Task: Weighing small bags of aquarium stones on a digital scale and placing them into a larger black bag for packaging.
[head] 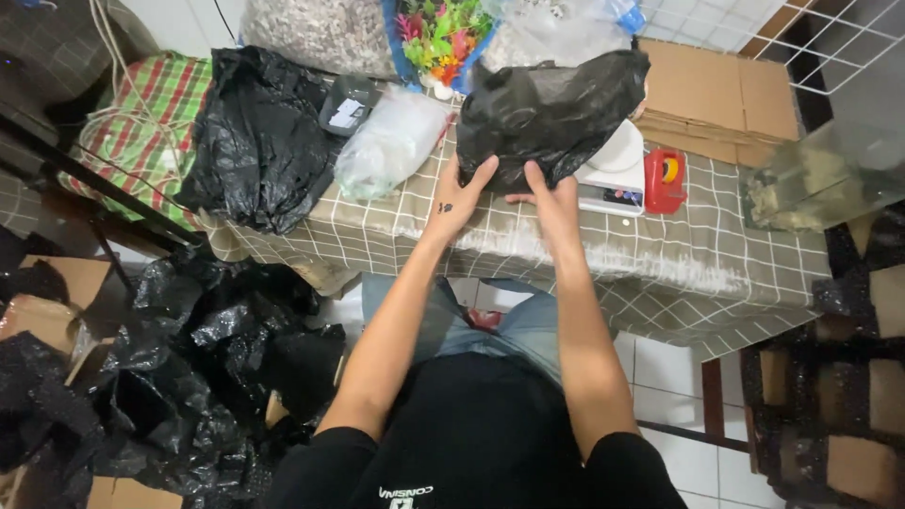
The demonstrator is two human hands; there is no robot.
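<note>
The counter [716,236] fills the middle of the view, covered with a grey-brown cloth that has a pattern of white squares. On its far right side lies a flat piece of brown cardboard [721,90]. At the left end, a big black plastic bag [259,137] lies crumpled, partly over a bundle with red and green checks [141,123]. On the floor at the left, under the counter edge, there is a heap of more black plastic [189,368] among cardboard boxes.

In the centre of the counter stands a full black bag [547,108], and both hands are on it. The left hand [459,193] presses on the lower left side of this bag, with the thumb up and the fingers spread on the plastic; the grip is grasping the bag. The right hand [547,198] is at the lower front of the bag, with the thumb pointing up on the plastic; I cannot tell how firm this grip is, but the hand touches the bag.

Just behind the bag, on the right, is a white kitchen scale [617,179], and the bag seems to rest partly on it. Beside the scale stands a small red tape dispenser [665,179]. To the left of the full bag lies a clear plastic bag [386,141] with something pale inside. At the far edge there are colourful plastic plants [438,33].
</note>
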